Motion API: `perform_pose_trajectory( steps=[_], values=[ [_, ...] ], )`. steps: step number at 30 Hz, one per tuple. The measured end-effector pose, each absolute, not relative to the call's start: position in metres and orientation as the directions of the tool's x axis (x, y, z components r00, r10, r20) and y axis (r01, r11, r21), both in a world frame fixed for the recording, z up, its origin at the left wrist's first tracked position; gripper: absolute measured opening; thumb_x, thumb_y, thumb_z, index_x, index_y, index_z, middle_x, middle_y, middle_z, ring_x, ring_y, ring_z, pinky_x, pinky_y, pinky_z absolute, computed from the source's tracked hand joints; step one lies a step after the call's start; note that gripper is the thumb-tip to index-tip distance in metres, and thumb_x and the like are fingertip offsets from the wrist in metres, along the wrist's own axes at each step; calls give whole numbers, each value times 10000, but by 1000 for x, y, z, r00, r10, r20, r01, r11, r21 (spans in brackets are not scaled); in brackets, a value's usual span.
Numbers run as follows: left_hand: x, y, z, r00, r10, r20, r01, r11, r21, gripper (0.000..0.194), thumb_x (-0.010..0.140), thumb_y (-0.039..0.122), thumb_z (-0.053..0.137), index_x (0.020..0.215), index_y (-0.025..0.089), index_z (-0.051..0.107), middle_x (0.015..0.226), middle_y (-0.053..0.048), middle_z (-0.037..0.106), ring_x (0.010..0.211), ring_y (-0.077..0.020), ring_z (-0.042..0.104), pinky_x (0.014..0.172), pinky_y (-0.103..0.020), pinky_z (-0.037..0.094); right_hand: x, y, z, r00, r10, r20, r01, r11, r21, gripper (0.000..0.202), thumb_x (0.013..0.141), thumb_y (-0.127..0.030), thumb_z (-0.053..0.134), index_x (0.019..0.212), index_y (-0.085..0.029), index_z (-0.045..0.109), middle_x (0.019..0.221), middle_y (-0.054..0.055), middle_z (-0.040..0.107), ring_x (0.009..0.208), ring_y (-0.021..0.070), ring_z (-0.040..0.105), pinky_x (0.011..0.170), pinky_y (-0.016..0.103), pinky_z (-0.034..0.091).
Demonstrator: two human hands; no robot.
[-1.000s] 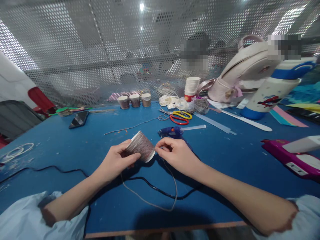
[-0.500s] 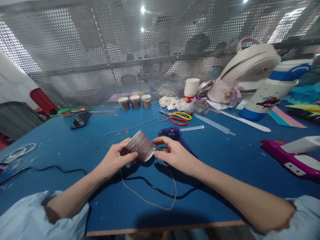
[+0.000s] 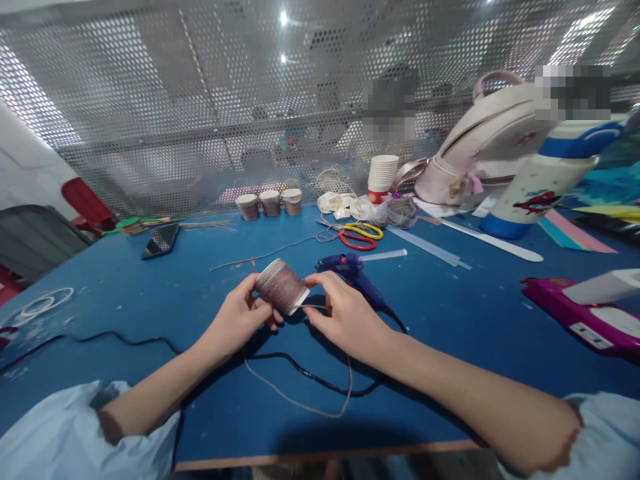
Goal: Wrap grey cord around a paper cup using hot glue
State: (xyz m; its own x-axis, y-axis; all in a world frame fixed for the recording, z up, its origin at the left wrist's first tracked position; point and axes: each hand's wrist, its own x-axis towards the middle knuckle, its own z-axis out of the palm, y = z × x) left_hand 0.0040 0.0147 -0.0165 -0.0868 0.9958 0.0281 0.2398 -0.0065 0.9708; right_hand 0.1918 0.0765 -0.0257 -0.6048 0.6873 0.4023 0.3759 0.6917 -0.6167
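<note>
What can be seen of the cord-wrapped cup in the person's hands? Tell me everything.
The cup is small and tapered, its side wound in close rows of thin grey and reddish-brown cord. A white, paper-like strip shows bare at its right end. It is tipped well over, and its inside is hidden. The left hand holds it around its left end; the right hand is at the other end, with a loose strand running between them.

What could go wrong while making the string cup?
The loose string loops by the black cable, so it might snag. The glue gun lies just beyond the right hand; if hot (I can't tell), it could burn. The left hand holds the cup tilted, so it might slip.
</note>
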Motion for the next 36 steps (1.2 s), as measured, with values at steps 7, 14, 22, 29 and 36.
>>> perform_pose_trajectory(
  steps=[7,14,22,29,36],
  values=[
    [3,16,-15,-154,988,-28,294,73,953,304,699,328,695,885,154,529,610,35,607,540,-114,572,554,-247,471,194,73,-25,-664,653,365,391,719,-575,303,804,-150,572,1102,-152,519,1095,90,596,681,142,577,620,292,466],
    [-4,21,-18,-228,973,29,335,51,941,296,692,374,710,823,165,547,588,41,600,513,-112,553,534,-242,457,207,74,-4,-689,501,524,357,863,-357,174,862,-263,557,971,-136,606,970,96,660,914,222,604,809,350,454],
    [-5,19,-15,-274,960,51,381,59,923,289,699,381,705,833,171,559,609,35,597,528,-113,540,541,-240,444,268,102,36,-765,644,4,610,727,-316,469,885,-543,433,602,-197,577,542,-1,573,498,130,496,486,253,321],
    [-3,18,-13,-267,962,61,419,59,906,302,683,374,706,848,168,560,592,38,576,521,-124,533,532,-251,429,246,148,6,-671,740,-56,655,555,-513,332,823,-489,512,845,-182,636,685,24,645,613,169,576,518,249,373],
    [-6,21,-15,-296,951,91,435,49,899,287,681,371,704,825,168,561,582,40,574,514,-122,526,529,-246,426,227,133,-14,-579,812,77,524,443,-727,225,812,-358,523,798,-162,633,731,28,649,647,166,564,563,260,419]
  ],
)
